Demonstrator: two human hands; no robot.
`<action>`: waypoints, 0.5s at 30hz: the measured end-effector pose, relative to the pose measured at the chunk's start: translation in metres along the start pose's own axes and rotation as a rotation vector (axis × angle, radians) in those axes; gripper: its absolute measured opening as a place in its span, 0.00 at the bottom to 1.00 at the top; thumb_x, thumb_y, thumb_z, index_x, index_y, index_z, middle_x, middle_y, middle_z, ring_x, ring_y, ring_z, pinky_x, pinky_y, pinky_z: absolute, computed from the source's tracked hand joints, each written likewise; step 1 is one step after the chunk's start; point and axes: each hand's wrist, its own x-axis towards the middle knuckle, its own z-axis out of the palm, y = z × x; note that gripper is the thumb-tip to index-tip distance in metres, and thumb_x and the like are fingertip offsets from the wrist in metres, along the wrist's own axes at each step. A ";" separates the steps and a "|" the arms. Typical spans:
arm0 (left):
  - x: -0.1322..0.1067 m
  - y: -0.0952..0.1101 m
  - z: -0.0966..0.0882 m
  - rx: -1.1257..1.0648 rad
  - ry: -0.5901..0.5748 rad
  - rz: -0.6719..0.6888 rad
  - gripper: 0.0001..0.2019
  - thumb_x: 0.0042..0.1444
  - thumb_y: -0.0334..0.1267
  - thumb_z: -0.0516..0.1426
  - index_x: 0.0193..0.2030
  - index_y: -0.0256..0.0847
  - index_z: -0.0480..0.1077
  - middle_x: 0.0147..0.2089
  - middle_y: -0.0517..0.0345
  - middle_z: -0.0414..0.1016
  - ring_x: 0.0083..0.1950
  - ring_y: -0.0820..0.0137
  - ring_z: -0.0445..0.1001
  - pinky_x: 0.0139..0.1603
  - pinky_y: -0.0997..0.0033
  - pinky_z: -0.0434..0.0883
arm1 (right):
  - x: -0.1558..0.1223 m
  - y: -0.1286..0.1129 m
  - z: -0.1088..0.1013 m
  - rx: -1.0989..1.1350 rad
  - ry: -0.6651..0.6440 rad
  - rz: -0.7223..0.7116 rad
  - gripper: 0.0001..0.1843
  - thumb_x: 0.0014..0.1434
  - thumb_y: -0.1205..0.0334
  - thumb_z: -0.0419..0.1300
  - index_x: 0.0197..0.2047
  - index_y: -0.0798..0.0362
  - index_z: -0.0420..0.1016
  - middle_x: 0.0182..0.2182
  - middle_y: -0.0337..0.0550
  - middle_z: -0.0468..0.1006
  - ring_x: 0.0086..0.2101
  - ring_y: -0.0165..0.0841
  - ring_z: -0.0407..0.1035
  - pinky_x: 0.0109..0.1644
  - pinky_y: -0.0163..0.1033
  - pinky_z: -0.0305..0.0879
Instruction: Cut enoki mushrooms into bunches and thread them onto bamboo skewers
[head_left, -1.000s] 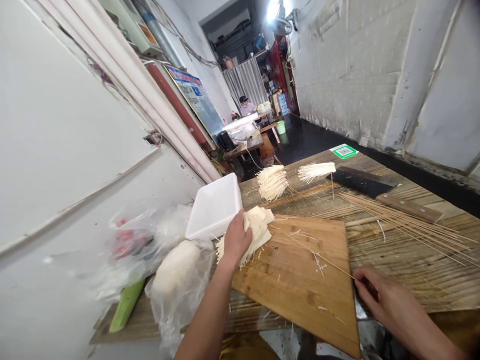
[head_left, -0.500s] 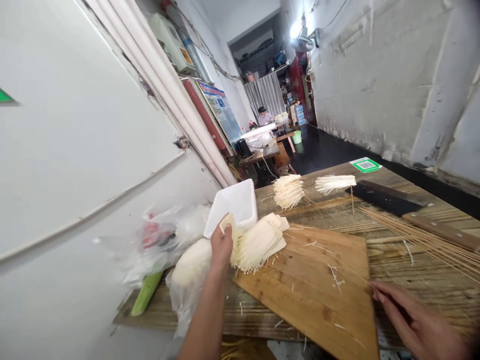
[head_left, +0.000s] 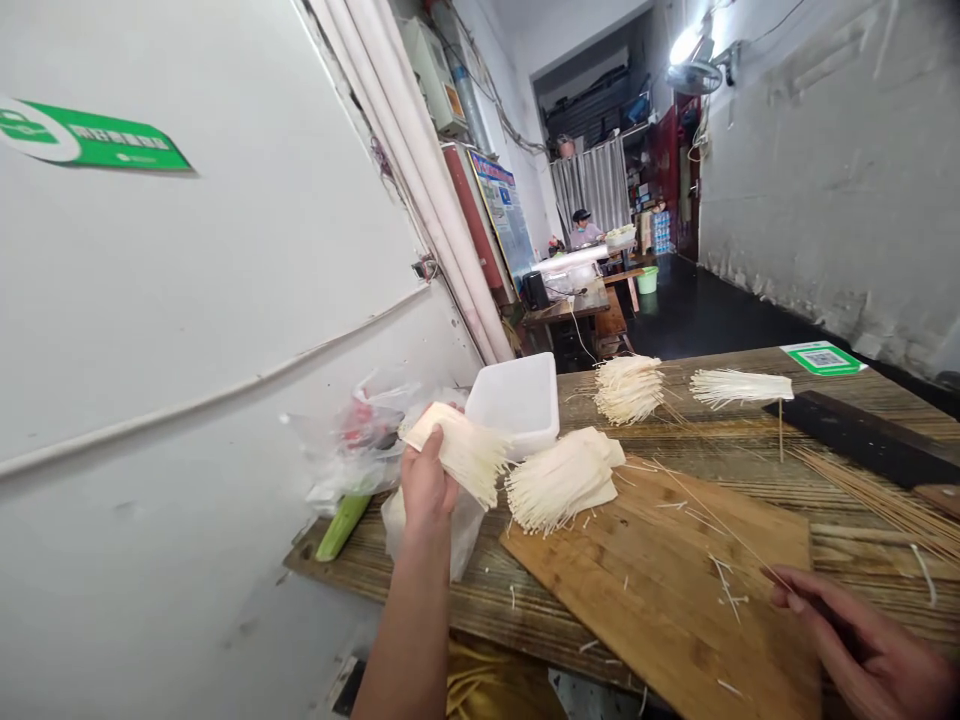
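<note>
My left hand (head_left: 429,480) grips a flat bunch of enoki mushrooms (head_left: 469,458), its cut base toward the wall and its caps toward the right. A thin bamboo skewer (head_left: 709,515) is pinched in my right hand (head_left: 847,625) and points up and left over the wooden cutting board (head_left: 675,600). Beside my left hand, a pile of enoki mushrooms (head_left: 559,480) lies on the board's left corner. Behind it stands a white plastic tray (head_left: 517,395). Further back on the table are a stack of skewered enoki (head_left: 628,388) and a single enoki skewer (head_left: 739,387).
A cleaver (head_left: 840,425) and a bundle of bamboo skewers (head_left: 877,495) lie at the right. Clear plastic bags (head_left: 360,440) and a green vegetable stalk (head_left: 343,527) are by the wall. A QR-code card (head_left: 821,358) lies on the table's far edge. Another person (head_left: 585,230) sits far back.
My left hand has lifted the enoki bunch away from the pile, turning its flat side into view. The skewer in my right hand now rises above the board. The camera has swung left.
</note>
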 end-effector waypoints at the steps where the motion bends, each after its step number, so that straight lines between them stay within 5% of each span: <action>1: -0.008 0.000 0.003 -0.020 -0.058 -0.087 0.23 0.50 0.38 0.59 0.54 0.35 0.68 0.52 0.42 0.76 0.54 0.55 0.74 0.55 0.53 0.71 | 0.007 -0.010 -0.006 0.013 -0.019 -0.042 0.15 0.61 0.54 0.53 0.51 0.36 0.69 0.41 0.42 0.81 0.40 0.41 0.77 0.43 0.44 0.76; 3: -0.028 -0.004 0.011 -0.081 -0.203 -0.346 0.21 0.51 0.35 0.59 0.53 0.33 0.69 0.52 0.41 0.76 0.55 0.54 0.74 0.56 0.51 0.70 | 0.022 -0.033 -0.019 0.007 -0.072 -0.165 0.16 0.62 0.55 0.52 0.51 0.44 0.73 0.43 0.46 0.81 0.40 0.40 0.77 0.46 0.44 0.75; 6: -0.060 -0.018 0.023 -0.214 -0.421 -0.803 0.18 0.54 0.31 0.57 0.52 0.33 0.69 0.52 0.43 0.76 0.57 0.57 0.72 0.60 0.54 0.68 | 0.041 -0.064 -0.036 -0.018 -0.192 -0.269 0.20 0.64 0.62 0.49 0.58 0.47 0.68 0.39 0.44 0.82 0.31 0.31 0.78 0.36 0.33 0.74; 8: -0.079 -0.029 0.031 -0.291 -0.499 -0.984 0.17 0.55 0.29 0.57 0.53 0.32 0.69 0.51 0.44 0.77 0.57 0.58 0.72 0.60 0.55 0.67 | 0.049 -0.076 -0.043 -0.015 -0.207 -0.388 0.21 0.64 0.68 0.47 0.57 0.48 0.69 0.35 0.42 0.81 0.32 0.28 0.77 0.34 0.29 0.72; 11: -0.099 -0.042 0.040 -0.354 -0.560 -1.102 0.16 0.55 0.27 0.57 0.51 0.32 0.70 0.49 0.44 0.78 0.52 0.58 0.76 0.55 0.57 0.71 | 0.052 -0.079 -0.050 -0.082 -0.187 -0.450 0.20 0.63 0.72 0.46 0.52 0.50 0.72 0.41 0.47 0.78 0.39 0.30 0.76 0.38 0.31 0.71; 15: -0.112 -0.049 0.051 -0.315 -0.610 -1.078 0.13 0.54 0.28 0.59 0.47 0.31 0.72 0.44 0.44 0.80 0.45 0.61 0.79 0.48 0.61 0.75 | 0.046 -0.068 -0.060 -0.222 -0.253 -0.445 0.19 0.64 0.70 0.48 0.55 0.49 0.70 0.34 0.43 0.79 0.30 0.29 0.75 0.31 0.31 0.69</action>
